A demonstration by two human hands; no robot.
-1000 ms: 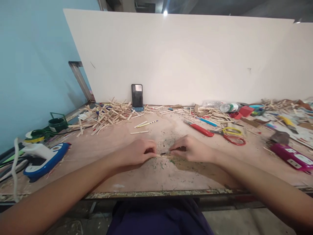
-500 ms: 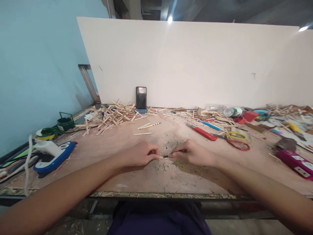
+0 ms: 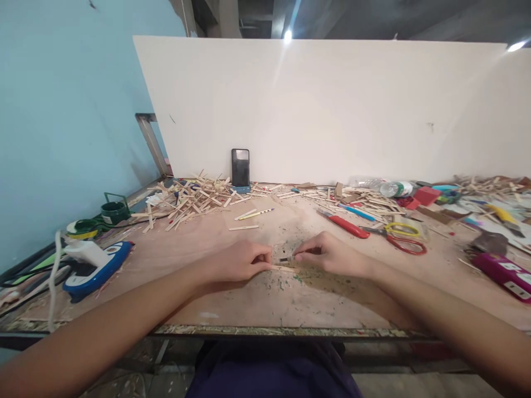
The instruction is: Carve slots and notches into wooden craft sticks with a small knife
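My left hand [image 3: 244, 261] is closed near the middle of the wooden table [image 3: 207, 304], its fingertips pinching one end of a thin wooden craft stick [image 3: 285, 269]. The stick lies almost level and points to the right. Opposite it, my right hand [image 3: 327, 255] pinches a small dark blade-like strip [image 3: 285, 259]. That strip is just above and behind the stick, with a small gap showing between them. Its exact kind is too small to tell. Green and dark shavings [image 3: 286, 284] are scattered around and under both hands.
A heap of craft sticks [image 3: 194, 199] and an upright phone [image 3: 240, 168] stand behind. Rightward lie a red utility knife [image 3: 348, 226], scissors [image 3: 404, 237] and a magenta power strip [image 3: 501, 276]. A blue power strip [image 3: 99, 268] is at left. A white board [image 3: 311, 110] closes the back.
My right hand has moved slightly up and to the right, lifting the dark strip off the stick. More of the stick shows now. My left hand keeps its pinch.
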